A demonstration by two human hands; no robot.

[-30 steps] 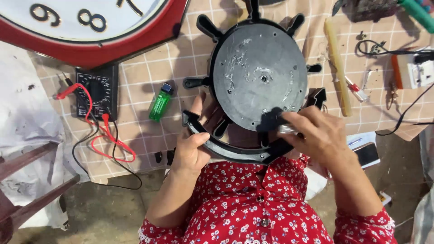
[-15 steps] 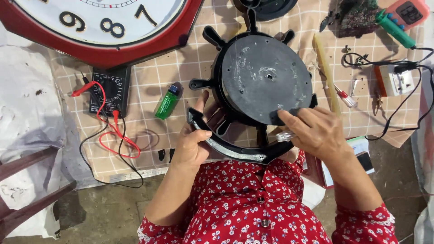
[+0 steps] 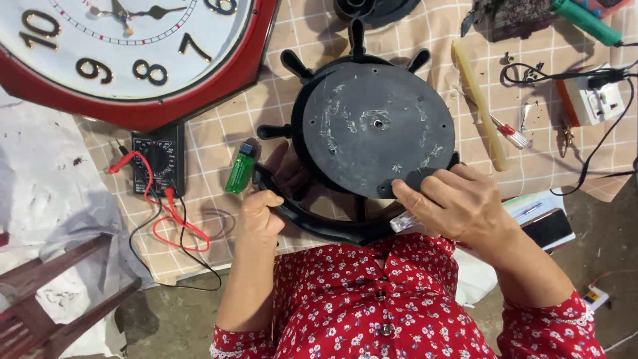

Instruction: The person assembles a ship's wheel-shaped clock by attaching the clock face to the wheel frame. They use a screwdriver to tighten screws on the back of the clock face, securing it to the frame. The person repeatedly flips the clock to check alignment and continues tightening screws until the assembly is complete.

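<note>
**Two hands on a ship's-wheel clock frame**

The left hand (image 3: 260, 216) is curled round the black outer rim of the wheel-shaped frame (image 3: 319, 226), thumb on top and fingers tucked beneath, a closed grasp on the ring's near-left arc. The right hand (image 3: 458, 203) lies on the near-right edge of the round black back plate (image 3: 375, 126), fingers bent over the plate's edge; a clear plastic handle (image 3: 404, 223), probably of a small screwdriver, pokes out from under the palm, so this hand seems to be closed on it, though the hand hides most of it.

The frame lies flat on the checked cloth (image 3: 219, 169), its near rim against the person's red flowered shirt (image 3: 372, 306), its spoke knobs pointing away from both hands.

The risk, judged from this hold: the tool tip is hidden under the right hand, and a slip could scratch the already scuffed plate or jab the left fingers under the rim. The frame overhangs the table edge towards the lap, so loosening the left grasp could let it tip.

Just left of the left hand lies a green lighter (image 3: 239, 174); beyond it a black multimeter (image 3: 158, 163) with red leads. Farther away sits a large red-rimmed wall clock (image 3: 133, 53). Beyond the right hand lie a pale yellow stick (image 3: 478, 106), a small red-handled screwdriver (image 3: 510, 135) and a socket block (image 3: 595, 100); a dark phone (image 3: 546, 228) is beside the wrist.
</note>
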